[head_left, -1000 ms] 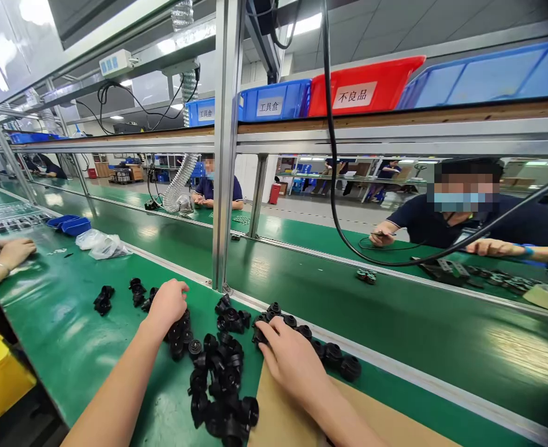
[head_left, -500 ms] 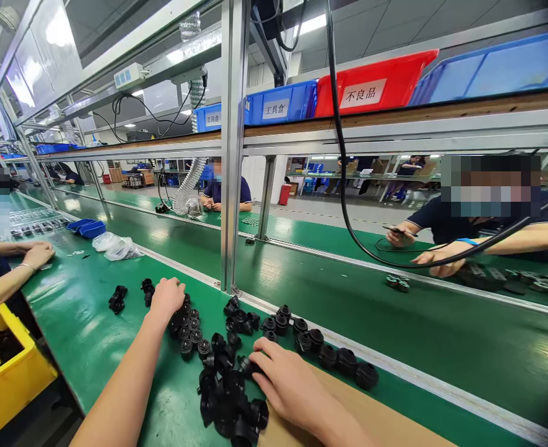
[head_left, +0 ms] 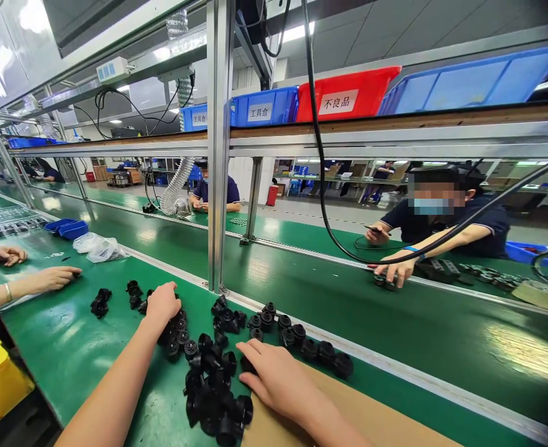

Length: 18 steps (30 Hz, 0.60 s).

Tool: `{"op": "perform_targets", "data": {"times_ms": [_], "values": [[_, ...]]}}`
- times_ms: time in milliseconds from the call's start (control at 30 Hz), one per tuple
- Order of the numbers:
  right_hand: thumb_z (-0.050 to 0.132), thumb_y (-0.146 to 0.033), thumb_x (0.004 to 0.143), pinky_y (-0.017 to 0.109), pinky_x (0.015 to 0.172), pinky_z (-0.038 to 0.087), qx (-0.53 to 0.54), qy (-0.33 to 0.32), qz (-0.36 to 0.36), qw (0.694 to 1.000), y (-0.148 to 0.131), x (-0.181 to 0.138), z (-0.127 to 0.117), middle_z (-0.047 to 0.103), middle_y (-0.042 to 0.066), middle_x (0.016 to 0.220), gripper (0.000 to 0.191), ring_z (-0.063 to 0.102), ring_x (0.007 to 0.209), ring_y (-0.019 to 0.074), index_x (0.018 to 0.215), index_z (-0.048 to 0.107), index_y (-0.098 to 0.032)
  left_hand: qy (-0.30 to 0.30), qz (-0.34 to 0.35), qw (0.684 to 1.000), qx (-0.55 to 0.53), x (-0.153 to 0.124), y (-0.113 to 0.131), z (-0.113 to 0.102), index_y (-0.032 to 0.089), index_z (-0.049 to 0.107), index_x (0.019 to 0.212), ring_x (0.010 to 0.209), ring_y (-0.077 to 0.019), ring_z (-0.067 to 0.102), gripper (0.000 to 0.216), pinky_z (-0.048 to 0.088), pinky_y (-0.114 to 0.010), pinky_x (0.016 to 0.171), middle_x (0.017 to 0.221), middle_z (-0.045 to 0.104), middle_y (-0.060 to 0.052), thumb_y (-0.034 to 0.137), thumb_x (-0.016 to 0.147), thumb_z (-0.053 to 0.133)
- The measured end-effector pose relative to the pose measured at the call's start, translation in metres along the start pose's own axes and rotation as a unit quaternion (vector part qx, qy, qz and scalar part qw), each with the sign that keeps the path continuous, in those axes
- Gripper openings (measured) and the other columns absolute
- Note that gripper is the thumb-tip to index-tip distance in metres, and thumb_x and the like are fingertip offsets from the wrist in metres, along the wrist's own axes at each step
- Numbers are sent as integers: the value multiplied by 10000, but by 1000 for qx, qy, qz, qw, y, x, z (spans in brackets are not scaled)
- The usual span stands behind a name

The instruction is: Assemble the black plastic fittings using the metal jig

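My right hand [head_left: 274,375] has its thumb and fingers closed round a black plastic part [head_left: 248,366], at the edge of a brown cardboard sheet [head_left: 348,403]. Left of it lies a heap of black pipe-like plastic fittings [head_left: 218,397]. My left hand [head_left: 163,305] is curled over the far end of a cluster of round, ribbed black parts [head_left: 181,335]; its fingertips and anything in them are hidden. More black fittings [head_left: 134,292] lie just beyond that hand, and a small group [head_left: 100,302] sits farther left. A row of round black caps [head_left: 309,349] runs along the metal rail.
An upright metal post [head_left: 218,155] and a hanging black cable [head_left: 318,143] stand before me. A yellow bin [head_left: 4,372] is at lower left. Plastic bags [head_left: 101,247] and a blue tray [head_left: 69,228] lie beyond. A co-worker's hand [head_left: 397,270] reaches over the opposite bench.
The view has shifted slightly rightward. My right hand has drawn a black part away from the heap. The co-worker opposite now reaches onto small parts; the neighbour's hands at left have parted.
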State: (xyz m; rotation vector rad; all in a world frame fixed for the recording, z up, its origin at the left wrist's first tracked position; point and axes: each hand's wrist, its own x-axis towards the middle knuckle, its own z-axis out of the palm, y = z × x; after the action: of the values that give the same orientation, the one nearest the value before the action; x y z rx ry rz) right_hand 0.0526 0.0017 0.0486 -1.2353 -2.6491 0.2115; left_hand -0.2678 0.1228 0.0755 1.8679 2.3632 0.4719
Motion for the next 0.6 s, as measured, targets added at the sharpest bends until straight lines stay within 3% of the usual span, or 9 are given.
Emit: {"op": "perform_targets", "data": {"times_ms": [133,300,367,467,600], "values": [[751,-425,961,428,823,542,-44,-5,18,999,-1,2,-1,726,140,1173,487,729,1054,353,1341,625,-147,40,85,992,-78,-12,20,-2,145,667,1326,1288,-327,674,353,508,-466,1135,1335,731,-165,186,976,667],[707,-392,970,390,801,530,-21,4,63,998,-1,3,2,742,119,1058,238,733,980,323,1034,717,-163,28,207,955,-209,-50,58,9,202,629,1380,1240,-303,691,413,585,-411,1008,1350,724,-129,223,968,617],[743,-328,917,366,831,522,35,17,69,997,1,2,0,744,93,1068,208,730,1004,301,1070,727,-187,9,240,937,-252,-65,71,15,208,632,1381,1181,-295,708,432,609,-396,927,1325,730,-124,239,950,629],[768,-240,847,347,866,509,129,52,66,988,6,0,-12,736,58,1105,339,714,1033,270,1182,720,-229,-22,271,912,-308,-83,84,21,221,643,1379,1085,-272,729,447,611,-363,840,1271,746,-114,260,934,652],[722,-207,874,354,850,499,170,125,85,974,22,-4,-41,715,59,1120,359,686,1000,251,1229,688,-242,-54,282,882,-374,-98,94,21,245,626,1405,914,-231,742,498,584,-326,752,1155,776,-82,303,917,709]]}}
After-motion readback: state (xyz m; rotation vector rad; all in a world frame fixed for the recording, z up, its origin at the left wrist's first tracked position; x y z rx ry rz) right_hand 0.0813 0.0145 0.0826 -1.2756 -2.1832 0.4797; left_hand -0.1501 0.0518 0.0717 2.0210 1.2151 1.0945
